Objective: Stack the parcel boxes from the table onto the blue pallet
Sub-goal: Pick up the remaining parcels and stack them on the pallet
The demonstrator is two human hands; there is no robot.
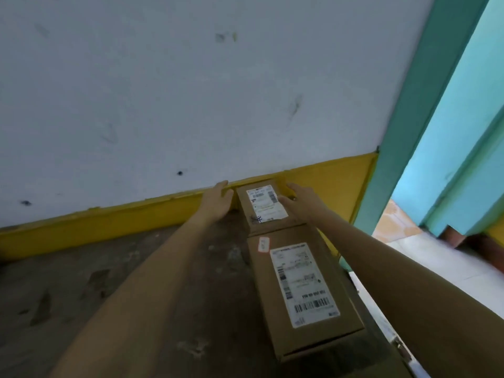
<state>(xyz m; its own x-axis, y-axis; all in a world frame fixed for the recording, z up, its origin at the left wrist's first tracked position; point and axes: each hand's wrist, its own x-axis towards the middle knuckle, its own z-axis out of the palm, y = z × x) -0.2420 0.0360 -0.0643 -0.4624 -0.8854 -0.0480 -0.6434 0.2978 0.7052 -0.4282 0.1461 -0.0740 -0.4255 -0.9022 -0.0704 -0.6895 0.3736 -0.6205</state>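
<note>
Left grip (218,199) presses straight-fingered against the small cardboard box (263,211) at the surface's (109,282) far edge; right grip (296,197) lies flat across its barcode label (259,199); a longer labelled box (302,285) touches it.

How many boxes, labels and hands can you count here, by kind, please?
Parcel boxes: 2, small box, large box
White shipping labels: 2, one on each
Red-edged sticker: 1
Hands: 2, left hand, right hand
Total: 7
</note>
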